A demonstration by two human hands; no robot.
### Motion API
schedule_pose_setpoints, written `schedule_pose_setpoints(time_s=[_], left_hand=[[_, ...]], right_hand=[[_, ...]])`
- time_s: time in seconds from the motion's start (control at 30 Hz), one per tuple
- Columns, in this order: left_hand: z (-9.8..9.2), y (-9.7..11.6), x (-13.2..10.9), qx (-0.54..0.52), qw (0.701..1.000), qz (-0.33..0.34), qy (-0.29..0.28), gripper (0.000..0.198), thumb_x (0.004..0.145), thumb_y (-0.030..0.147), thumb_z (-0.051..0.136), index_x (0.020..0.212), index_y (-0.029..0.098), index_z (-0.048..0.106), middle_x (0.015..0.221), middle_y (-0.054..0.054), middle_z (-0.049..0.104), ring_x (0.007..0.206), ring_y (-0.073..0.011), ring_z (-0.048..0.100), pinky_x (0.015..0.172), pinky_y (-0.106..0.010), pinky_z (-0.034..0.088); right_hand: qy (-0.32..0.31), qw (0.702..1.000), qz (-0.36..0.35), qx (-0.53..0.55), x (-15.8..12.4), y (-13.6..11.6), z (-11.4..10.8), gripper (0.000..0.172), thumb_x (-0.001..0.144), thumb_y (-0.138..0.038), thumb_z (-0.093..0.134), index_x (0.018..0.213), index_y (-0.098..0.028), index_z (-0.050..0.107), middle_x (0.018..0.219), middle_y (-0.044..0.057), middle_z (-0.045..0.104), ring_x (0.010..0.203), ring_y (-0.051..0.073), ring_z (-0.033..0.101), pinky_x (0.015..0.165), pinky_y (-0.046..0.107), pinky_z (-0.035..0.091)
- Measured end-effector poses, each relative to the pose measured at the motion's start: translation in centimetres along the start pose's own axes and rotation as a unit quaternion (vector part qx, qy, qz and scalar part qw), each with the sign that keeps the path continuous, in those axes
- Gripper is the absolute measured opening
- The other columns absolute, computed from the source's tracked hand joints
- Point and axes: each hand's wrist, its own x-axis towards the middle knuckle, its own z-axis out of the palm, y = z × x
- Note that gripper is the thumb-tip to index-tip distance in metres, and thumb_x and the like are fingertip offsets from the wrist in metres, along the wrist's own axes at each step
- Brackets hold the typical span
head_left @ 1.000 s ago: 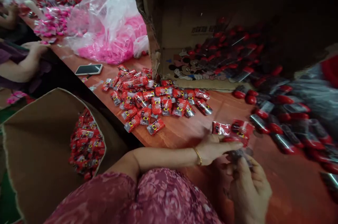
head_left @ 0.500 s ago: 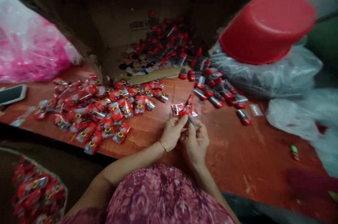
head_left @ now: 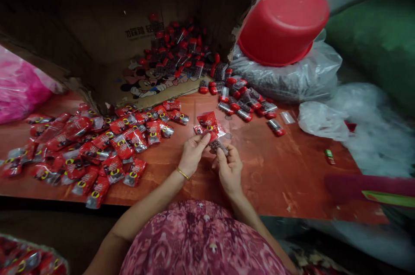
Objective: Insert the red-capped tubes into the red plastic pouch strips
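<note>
— What lies nearest?

— A lap in pink flowered cloth (head_left: 201, 244). Just beyond it, two bare forearms reach onto a reddish-brown wooden surface (head_left: 285, 171).

— And the hands?

— They meet over the middle of the surface, close together. The left hand (head_left: 192, 154), with a thin gold bangle (head_left: 182, 174) at the wrist, pinches the lower edge of a red printed plastic sachet (head_left: 207, 121) between thumb and fingertips. The right hand (head_left: 228, 169) is closed around a small clear tube with dark filling (head_left: 219, 146). The tube's upper end sits at the mouth of the sachet. I cannot tell whether it is inside.

— So where is the sachet?

— Held up just above the surface, beyond both hands.

— What's beside them?

— To the left, a loose spread of filled red sachets (head_left: 97, 145) covers the surface. To the right, well apart, lies a small green and red item (head_left: 330, 156).

— Further back?

— A scatter of clear tubes with red caps (head_left: 246, 102) spills from a large brown cardboard box (head_left: 97, 28) that lies on its side, with a cartoon mouse printed on its flap. Right of it, an upturned red plastic basin (head_left: 283, 24) rests on a clear plastic bag of dark contents (head_left: 285, 78). A crumpled clear bag (head_left: 320, 121) lies near that. At the far left edge there is a bag of pink pieces (head_left: 16, 89).
</note>
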Motion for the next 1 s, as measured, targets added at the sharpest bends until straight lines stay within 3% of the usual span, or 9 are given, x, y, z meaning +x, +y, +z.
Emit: schedule_pose_setpoints(time_s=[0.13, 0.23, 0.33, 0.53, 0.63, 0.73, 0.87, 1.0], left_hand=[[-0.3, 0.2, -0.1, 0.046, 0.999, 0.019, -0.011, 0.027, 0.059, 0.039, 0.074, 0.072, 0.015, 0.071, 0.071, -0.002, 0.070, 0.067, -0.0124, 0.059, 0.070, -0.024, 0.046], [-0.5, 0.6, -0.3, 0.083, 0.996, 0.024, -0.019, 0.023, 0.061, 0.034, 0.074, 0.073, 0.015, 0.072, 0.075, -0.004, 0.071, 0.069, -0.0143, 0.062, 0.070, -0.025, 0.047], [-0.5, 0.6, -0.5, 0.102, 0.994, 0.023, -0.027, 0.020, 0.062, 0.032, 0.073, 0.073, 0.016, 0.072, 0.077, -0.004, 0.072, 0.072, -0.0159, 0.063, 0.070, -0.026, 0.049], [-0.3, -0.3, -0.4, 0.077, 0.996, 0.008, -0.045, 0.026, 0.061, 0.034, 0.074, 0.077, 0.014, 0.072, 0.080, -0.006, 0.073, 0.076, -0.0181, 0.065, 0.079, -0.031, 0.049], [-0.1, -0.8, -0.8, 0.066, 0.996, 0.001, -0.052, 0.029, 0.060, 0.037, 0.074, 0.078, 0.015, 0.073, 0.083, -0.007, 0.073, 0.078, -0.0188, 0.065, 0.081, -0.032, 0.049], [-0.2, -1.4, -1.0, 0.070, 0.995, -0.012, -0.068, 0.031, 0.060, 0.038, 0.073, 0.080, 0.015, 0.073, 0.085, -0.008, 0.073, 0.079, -0.0192, 0.065, 0.083, -0.033, 0.048], [-0.7, -2.4, -0.9, 0.103, 0.993, -0.017, -0.059, 0.030, 0.060, 0.037, 0.071, 0.079, 0.014, 0.072, 0.081, -0.008, 0.072, 0.076, -0.0190, 0.064, 0.078, -0.032, 0.048], [-1.1, -2.3, -1.0, 0.190, 0.981, 0.015, -0.027, 0.036, 0.063, 0.040, 0.070, 0.091, 0.016, 0.070, 0.086, -0.006, 0.071, 0.079, -0.0170, 0.062, 0.071, -0.026, 0.047]], right_hand=[[-0.024, 1.000, 0.000, -0.016, 0.4, 0.0, -0.8, 0.022, 0.082, -0.040, 0.052, 0.091, -0.020, 0.050, 0.072, -0.002, 0.058, 0.046, 0.007, 0.049, 0.045, 0.021, 0.044], [-0.048, 0.997, -0.038, -0.054, 1.1, 0.1, -1.5, 0.027, 0.079, -0.037, 0.056, 0.101, -0.020, 0.054, 0.088, 0.003, 0.064, 0.068, 0.013, 0.060, 0.059, 0.025, 0.050], [-0.088, 0.985, -0.093, -0.118, 2.0, 0.0, -2.4, 0.030, 0.078, -0.033, 0.059, 0.106, -0.020, 0.059, 0.100, 0.006, 0.067, 0.087, 0.018, 0.063, 0.075, 0.031, 0.052], [-0.088, 0.958, -0.176, -0.208, 3.2, 0.0, -3.9, 0.018, 0.074, -0.032, 0.063, 0.088, -0.021, 0.068, 0.089, 0.006, 0.070, 0.079, 0.020, 0.063, 0.073, 0.034, 0.052], [-0.108, 0.967, -0.141, -0.181, 2.9, 0.5, -4.6, 0.031, 0.075, -0.031, 0.064, 0.103, -0.021, 0.064, 0.089, 0.006, 0.070, 0.073, 0.018, 0.064, 0.067, 0.032, 0.054], [-0.114, 0.977, -0.111, -0.144, 2.7, 1.4, -5.1, 0.051, 0.073, -0.032, 0.065, 0.121, -0.021, 0.054, 0.099, 0.007, 0.069, 0.082, 0.020, 0.066, 0.074, 0.034, 0.054], [-0.073, 0.983, -0.097, -0.136, 2.6, 2.7, -5.4, 0.042, 0.066, -0.038, 0.070, 0.104, -0.019, 0.066, 0.100, 0.009, 0.070, 0.086, 0.024, 0.066, 0.084, 0.044, 0.052], [-0.042, 0.990, -0.028, -0.132, 2.1, 2.6, -5.2, 0.046, 0.064, -0.043, 0.071, 0.104, -0.021, 0.066, 0.104, 0.011, 0.068, 0.083, 0.027, 0.066, 0.079, 0.049, 0.053]])
